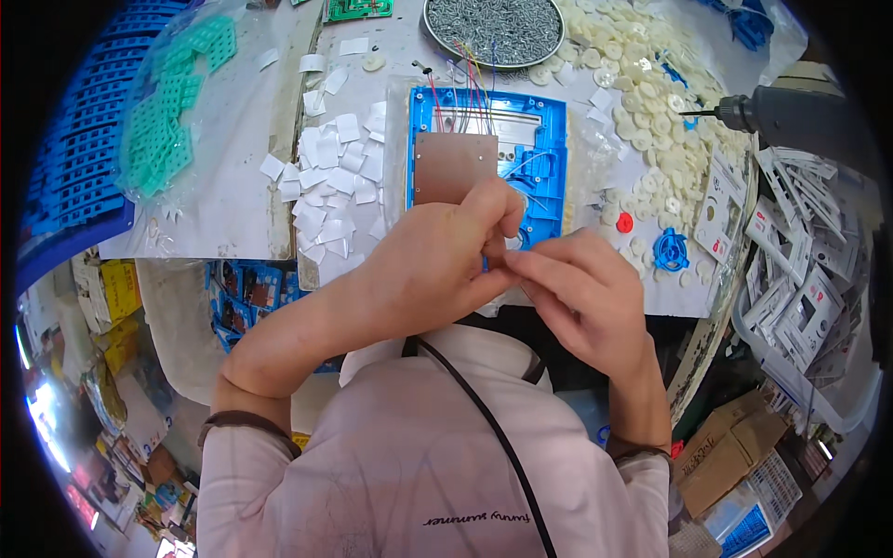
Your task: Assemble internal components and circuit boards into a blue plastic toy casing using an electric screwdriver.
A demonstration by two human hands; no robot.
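Note:
My left hand (445, 249) and my right hand (593, 290) meet over the near end of a blue plastic housing (556, 149). Thumbs and fingers of both are pinched together, fingertips almost touching. Whatever they hold is too small or too covered to make out. Inside the housing lies a brown circuit board (456, 166), plain side up, beside my left hand. Thin red, yellow and white wires (470, 84) rise past its far edge. My hands cover the near part of the housing.
White paper squares (339, 163) lie left of the housing, cream plastic discs (642, 84) right. Behind stands a round tray of screws (495, 30). A power screwdriver (791, 113) juts in from the right, above a bin of printed white panels (809, 307). Green plastic grids (172, 112) lie far left.

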